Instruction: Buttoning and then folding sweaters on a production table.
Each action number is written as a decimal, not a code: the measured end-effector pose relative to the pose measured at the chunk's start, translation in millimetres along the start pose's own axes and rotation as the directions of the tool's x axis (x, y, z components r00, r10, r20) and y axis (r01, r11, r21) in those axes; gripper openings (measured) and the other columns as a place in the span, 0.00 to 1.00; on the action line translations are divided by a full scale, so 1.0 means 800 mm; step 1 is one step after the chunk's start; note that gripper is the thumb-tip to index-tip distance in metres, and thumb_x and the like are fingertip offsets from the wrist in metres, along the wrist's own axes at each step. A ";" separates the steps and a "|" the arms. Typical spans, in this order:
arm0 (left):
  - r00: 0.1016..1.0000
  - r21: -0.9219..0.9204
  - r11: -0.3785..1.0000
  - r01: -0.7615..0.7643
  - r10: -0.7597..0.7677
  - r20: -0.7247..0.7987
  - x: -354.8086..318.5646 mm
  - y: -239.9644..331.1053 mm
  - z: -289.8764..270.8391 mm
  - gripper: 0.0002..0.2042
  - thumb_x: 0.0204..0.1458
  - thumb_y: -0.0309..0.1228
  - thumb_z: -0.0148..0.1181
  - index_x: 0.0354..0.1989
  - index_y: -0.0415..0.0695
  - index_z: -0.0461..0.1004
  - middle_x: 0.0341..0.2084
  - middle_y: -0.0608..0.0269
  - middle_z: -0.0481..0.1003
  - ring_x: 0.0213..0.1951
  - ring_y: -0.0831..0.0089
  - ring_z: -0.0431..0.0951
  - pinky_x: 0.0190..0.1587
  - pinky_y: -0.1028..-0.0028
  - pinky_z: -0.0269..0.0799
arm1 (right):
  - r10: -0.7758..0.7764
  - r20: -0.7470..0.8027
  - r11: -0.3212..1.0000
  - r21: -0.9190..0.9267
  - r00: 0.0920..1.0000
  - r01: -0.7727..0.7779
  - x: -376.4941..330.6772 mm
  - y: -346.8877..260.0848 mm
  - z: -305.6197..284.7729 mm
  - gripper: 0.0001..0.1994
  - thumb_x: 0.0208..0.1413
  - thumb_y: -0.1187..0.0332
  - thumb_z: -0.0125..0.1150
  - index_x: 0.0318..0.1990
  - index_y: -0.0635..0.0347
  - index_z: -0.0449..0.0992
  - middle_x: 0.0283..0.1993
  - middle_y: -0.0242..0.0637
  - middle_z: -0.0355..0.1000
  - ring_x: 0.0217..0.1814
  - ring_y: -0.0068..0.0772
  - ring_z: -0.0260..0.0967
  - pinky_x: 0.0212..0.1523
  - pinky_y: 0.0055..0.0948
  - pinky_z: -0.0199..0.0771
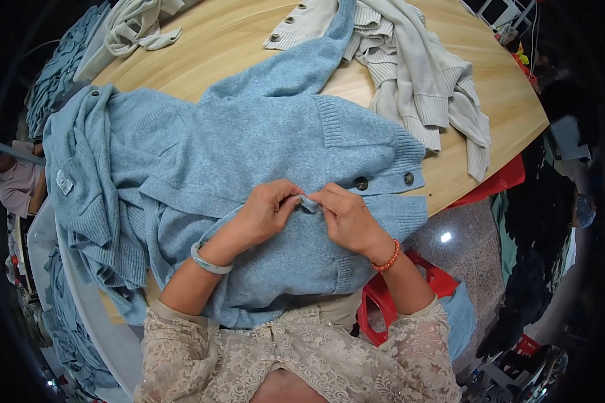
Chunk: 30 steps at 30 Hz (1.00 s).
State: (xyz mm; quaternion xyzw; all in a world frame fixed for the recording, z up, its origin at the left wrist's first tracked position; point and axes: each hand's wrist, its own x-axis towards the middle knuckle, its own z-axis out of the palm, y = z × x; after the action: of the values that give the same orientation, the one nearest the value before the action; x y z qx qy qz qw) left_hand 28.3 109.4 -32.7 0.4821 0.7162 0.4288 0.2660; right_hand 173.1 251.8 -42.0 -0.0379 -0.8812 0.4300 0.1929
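A light blue knit cardigan point(262, 134) lies spread over the table in front of me, its ribbed hem pointing right. My left hand point(270, 209) pinches the edge of its front band near the middle. Close beside it, my right hand point(346, 218) pinches the same band, and a small fold of knit stands up between the fingertips. Two dark buttons show on the opposite band: one button point(361, 183) just above my right hand, the other button point(409, 178) nearer the hem. A ribbed pocket point(356, 124) sits above them.
Cream cardigans point(410, 67) lie at the table's far right, and another cream garment point(138, 30) at the far left. The wooden table point(511, 101) curves at its right edge. A red stool point(376, 312) stands below. More blue knits point(74, 322) are heaped left; a person's sleeve point(21, 185) shows there.
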 end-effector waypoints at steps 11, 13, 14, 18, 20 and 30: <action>0.997 -0.053 0.995 0.080 -0.081 -0.010 0.004 -0.003 0.000 0.04 0.53 0.20 0.56 0.36 0.35 0.76 0.22 0.60 0.74 0.24 0.81 0.69 0.27 0.75 0.65 | -0.083 0.131 0.996 -0.010 0.988 0.085 0.015 0.010 -0.003 0.09 0.47 0.83 0.51 0.37 0.69 0.72 0.32 0.48 0.67 0.35 0.52 0.68 0.36 0.40 0.69; 0.996 -0.082 0.993 0.086 -0.088 -0.021 0.006 -0.008 0.000 0.05 0.53 0.20 0.56 0.36 0.35 0.76 0.21 0.63 0.74 0.25 0.83 0.68 0.27 0.77 0.65 | -0.092 0.137 0.996 0.014 0.986 0.091 0.015 0.010 -0.004 0.09 0.48 0.83 0.52 0.37 0.68 0.72 0.31 0.47 0.65 0.34 0.50 0.68 0.34 0.39 0.68; 0.996 -0.081 0.993 0.086 -0.088 -0.023 0.007 -0.010 0.001 0.05 0.53 0.20 0.56 0.36 0.35 0.76 0.21 0.63 0.74 0.25 0.83 0.68 0.27 0.77 0.65 | -0.088 0.131 0.996 0.034 0.987 0.085 0.015 0.008 -0.005 0.08 0.48 0.82 0.53 0.37 0.68 0.72 0.31 0.47 0.65 0.33 0.50 0.68 0.33 0.39 0.68; 0.994 -0.140 0.984 0.111 -0.109 0.024 0.011 -0.015 -0.004 0.05 0.52 0.21 0.57 0.36 0.36 0.76 0.21 0.66 0.74 0.25 0.85 0.67 0.27 0.78 0.64 | -0.019 0.197 0.997 0.073 0.980 0.005 0.013 -0.003 -0.016 0.06 0.49 0.78 0.55 0.36 0.67 0.72 0.31 0.46 0.66 0.31 0.49 0.68 0.32 0.39 0.68; 0.992 -0.161 0.980 0.116 -0.108 0.058 0.011 -0.019 -0.006 0.05 0.52 0.21 0.57 0.36 0.36 0.76 0.22 0.68 0.74 0.26 0.85 0.67 0.27 0.79 0.64 | -0.040 0.132 0.997 0.066 0.990 0.032 0.010 0.003 -0.005 0.06 0.49 0.78 0.56 0.36 0.67 0.72 0.31 0.46 0.67 0.30 0.49 0.68 0.31 0.38 0.68; 0.982 -0.291 0.942 0.165 -0.129 0.139 0.010 -0.019 -0.011 0.04 0.52 0.21 0.58 0.35 0.37 0.75 0.24 0.73 0.72 0.28 0.87 0.66 0.29 0.82 0.63 | 0.009 0.094 0.993 0.115 0.995 -0.020 0.014 0.012 -0.005 0.04 0.52 0.74 0.55 0.33 0.65 0.73 0.28 0.45 0.70 0.28 0.47 0.70 0.29 0.37 0.68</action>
State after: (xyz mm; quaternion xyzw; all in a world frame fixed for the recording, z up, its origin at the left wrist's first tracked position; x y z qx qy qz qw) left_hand 11.6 110.8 -41.4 0.4054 0.6595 0.4826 0.4097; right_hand 163.0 263.4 -44.2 -0.0130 -0.8625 0.4831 0.1500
